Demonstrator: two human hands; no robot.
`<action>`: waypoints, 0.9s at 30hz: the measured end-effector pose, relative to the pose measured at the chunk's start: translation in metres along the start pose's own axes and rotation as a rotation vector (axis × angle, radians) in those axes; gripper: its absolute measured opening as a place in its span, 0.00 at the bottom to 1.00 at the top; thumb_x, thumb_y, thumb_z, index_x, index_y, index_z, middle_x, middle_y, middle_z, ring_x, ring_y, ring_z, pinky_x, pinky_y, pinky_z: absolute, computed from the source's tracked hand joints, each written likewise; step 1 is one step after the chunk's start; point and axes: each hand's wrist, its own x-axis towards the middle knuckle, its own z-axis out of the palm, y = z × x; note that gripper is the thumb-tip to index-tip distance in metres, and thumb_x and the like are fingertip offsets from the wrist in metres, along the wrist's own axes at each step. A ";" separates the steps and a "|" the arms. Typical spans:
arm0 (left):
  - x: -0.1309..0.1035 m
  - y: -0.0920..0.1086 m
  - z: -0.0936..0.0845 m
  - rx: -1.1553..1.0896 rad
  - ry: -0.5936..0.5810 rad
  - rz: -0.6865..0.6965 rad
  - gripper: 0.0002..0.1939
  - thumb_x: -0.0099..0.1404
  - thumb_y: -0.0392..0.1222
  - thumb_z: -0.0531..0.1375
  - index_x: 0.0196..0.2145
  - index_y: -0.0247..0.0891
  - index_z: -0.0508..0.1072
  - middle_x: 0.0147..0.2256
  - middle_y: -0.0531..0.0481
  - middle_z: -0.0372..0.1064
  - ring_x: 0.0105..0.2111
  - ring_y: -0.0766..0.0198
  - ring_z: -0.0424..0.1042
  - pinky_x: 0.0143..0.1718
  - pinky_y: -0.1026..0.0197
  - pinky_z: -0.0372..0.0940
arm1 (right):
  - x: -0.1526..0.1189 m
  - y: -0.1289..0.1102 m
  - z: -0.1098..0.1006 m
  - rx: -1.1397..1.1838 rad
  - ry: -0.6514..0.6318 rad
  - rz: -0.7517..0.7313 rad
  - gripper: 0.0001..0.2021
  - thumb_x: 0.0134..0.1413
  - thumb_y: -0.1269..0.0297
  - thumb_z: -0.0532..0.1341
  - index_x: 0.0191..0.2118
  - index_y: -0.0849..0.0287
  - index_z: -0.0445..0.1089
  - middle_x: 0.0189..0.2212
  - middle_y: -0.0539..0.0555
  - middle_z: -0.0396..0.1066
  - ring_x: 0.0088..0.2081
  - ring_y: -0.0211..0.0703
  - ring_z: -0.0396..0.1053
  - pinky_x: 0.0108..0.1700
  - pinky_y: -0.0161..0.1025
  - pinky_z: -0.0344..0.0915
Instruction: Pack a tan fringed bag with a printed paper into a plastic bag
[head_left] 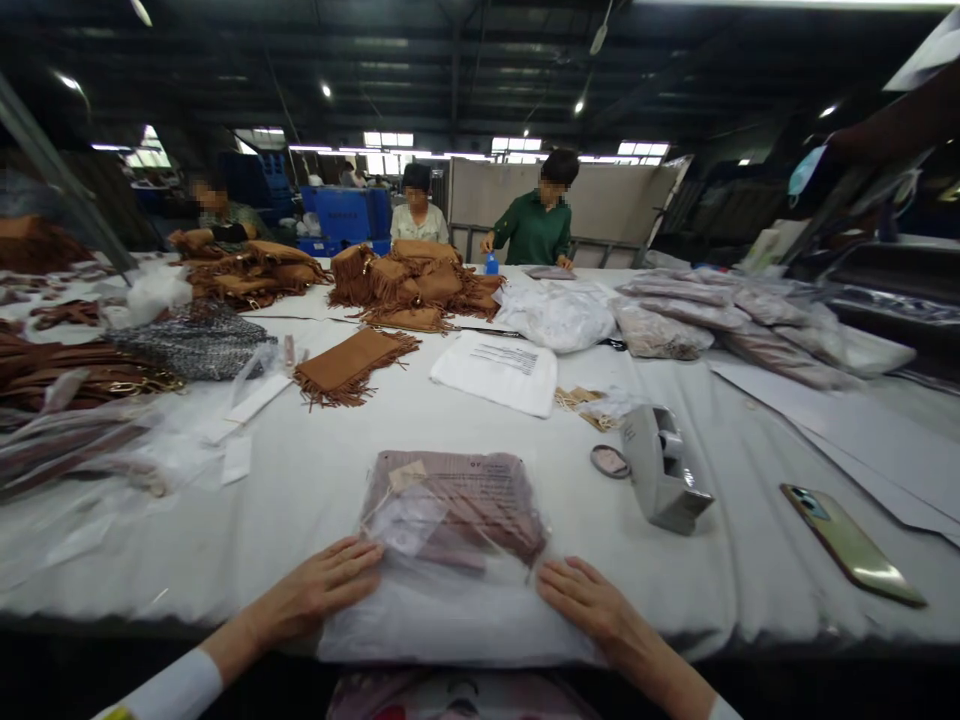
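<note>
A clear plastic bag [450,615] with a brown fringed item [480,500] inside lies flat at the table's front edge. Printed text and a small beige tag show through its upper part. My left hand [322,585] rests flat on the bag's left side, fingers stretched out and pointing inward. On the right side, my right hand [592,600] lies with its fingers extended over the bag's edge. Neither hand grips anything.
A grey tape dispenser [664,475] and a phone [855,545] lie to the right. Ahead are a white printed bag [495,372], a brown fringed piece [352,362] and brown piles [420,280]. Filled plastic bags [675,305] lie back right. Several people are across the table.
</note>
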 end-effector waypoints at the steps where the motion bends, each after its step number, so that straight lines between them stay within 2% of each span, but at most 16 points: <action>1: 0.000 0.006 0.001 -0.024 -0.007 0.005 0.26 0.68 0.36 0.51 0.61 0.55 0.56 0.62 0.48 0.57 0.62 0.56 0.56 0.63 0.45 0.52 | 0.000 -0.006 -0.002 0.035 -0.009 0.020 0.20 0.65 0.65 0.46 0.56 0.49 0.66 0.53 0.55 0.69 0.58 0.42 0.63 0.62 0.50 0.56; 3: 0.003 0.016 0.003 -0.120 -0.036 0.032 0.23 0.68 0.40 0.52 0.60 0.54 0.60 0.59 0.47 0.63 0.60 0.56 0.60 0.62 0.46 0.53 | 0.005 -0.016 -0.005 0.148 -0.060 0.002 0.18 0.64 0.61 0.48 0.54 0.49 0.68 0.52 0.55 0.71 0.57 0.44 0.64 0.62 0.51 0.56; 5: 0.005 0.020 0.004 -0.257 0.004 -0.035 0.19 0.68 0.45 0.51 0.56 0.52 0.67 0.53 0.47 0.70 0.55 0.56 0.66 0.60 0.50 0.58 | 0.012 -0.023 -0.007 0.316 -0.047 0.038 0.18 0.63 0.55 0.50 0.51 0.50 0.71 0.48 0.56 0.74 0.53 0.47 0.69 0.59 0.50 0.62; 8: 0.004 0.023 0.004 -0.429 0.214 -0.377 0.18 0.69 0.50 0.48 0.45 0.47 0.76 0.43 0.48 0.77 0.45 0.56 0.75 0.49 0.55 0.68 | 0.021 -0.024 -0.009 0.537 0.148 0.321 0.21 0.61 0.48 0.51 0.43 0.54 0.76 0.39 0.56 0.78 0.41 0.49 0.76 0.46 0.44 0.72; 10: 0.004 0.027 0.002 -0.485 0.341 -0.551 0.17 0.68 0.51 0.50 0.41 0.46 0.77 0.38 0.49 0.78 0.40 0.57 0.76 0.43 0.58 0.70 | 0.028 -0.024 -0.010 0.587 0.281 0.486 0.19 0.58 0.47 0.55 0.39 0.54 0.77 0.36 0.55 0.78 0.38 0.48 0.76 0.42 0.42 0.73; 13: 0.017 0.037 0.000 -0.528 0.481 -0.623 0.13 0.64 0.51 0.56 0.37 0.44 0.78 0.36 0.50 0.77 0.38 0.58 0.75 0.43 0.61 0.67 | 0.040 -0.027 -0.007 0.588 0.464 0.594 0.18 0.52 0.46 0.59 0.35 0.55 0.77 0.31 0.53 0.78 0.35 0.47 0.75 0.39 0.39 0.73; 15: 0.034 0.042 0.002 -0.566 0.630 -0.710 0.16 0.65 0.53 0.55 0.29 0.41 0.75 0.28 0.52 0.74 0.31 0.62 0.73 0.36 0.63 0.66 | 0.048 -0.030 -0.002 0.577 0.561 0.671 0.19 0.52 0.45 0.59 0.29 0.56 0.75 0.23 0.51 0.74 0.28 0.44 0.72 0.33 0.36 0.70; 17: 0.052 0.042 0.006 -0.617 0.806 -0.837 0.21 0.66 0.56 0.53 0.22 0.40 0.69 0.19 0.55 0.65 0.22 0.65 0.66 0.27 0.65 0.62 | 0.054 -0.033 0.004 0.549 0.622 0.760 0.21 0.53 0.44 0.57 0.23 0.57 0.72 0.16 0.48 0.67 0.21 0.40 0.66 0.26 0.34 0.65; 19: 0.064 0.038 0.012 -0.671 0.912 -0.937 0.22 0.65 0.58 0.52 0.23 0.40 0.67 0.15 0.59 0.58 0.17 0.67 0.59 0.21 0.66 0.58 | 0.058 -0.032 0.009 0.515 0.633 0.821 0.24 0.54 0.43 0.55 0.19 0.57 0.67 0.13 0.46 0.62 0.18 0.37 0.60 0.22 0.34 0.60; 22: 0.068 0.032 0.019 -0.689 0.946 -1.001 0.21 0.63 0.61 0.54 0.28 0.39 0.69 0.13 0.61 0.55 0.15 0.68 0.57 0.19 0.66 0.56 | 0.061 -0.029 0.013 0.475 0.621 0.844 0.25 0.55 0.42 0.53 0.17 0.56 0.61 0.12 0.46 0.60 0.18 0.36 0.59 0.23 0.34 0.58; 24: 0.065 0.029 0.021 -0.650 0.951 -1.017 0.20 0.62 0.60 0.55 0.30 0.39 0.70 0.14 0.61 0.55 0.15 0.67 0.58 0.18 0.66 0.56 | 0.062 -0.026 0.014 0.444 0.616 0.845 0.25 0.56 0.42 0.52 0.18 0.56 0.60 0.13 0.45 0.59 0.18 0.36 0.59 0.24 0.34 0.58; 27: 0.061 0.028 0.024 -0.582 0.977 -1.022 0.20 0.62 0.58 0.55 0.33 0.38 0.73 0.20 0.57 0.65 0.22 0.65 0.66 0.26 0.65 0.62 | 0.064 -0.023 0.015 0.356 0.631 0.859 0.24 0.56 0.43 0.52 0.20 0.55 0.60 0.13 0.44 0.55 0.18 0.35 0.56 0.24 0.34 0.56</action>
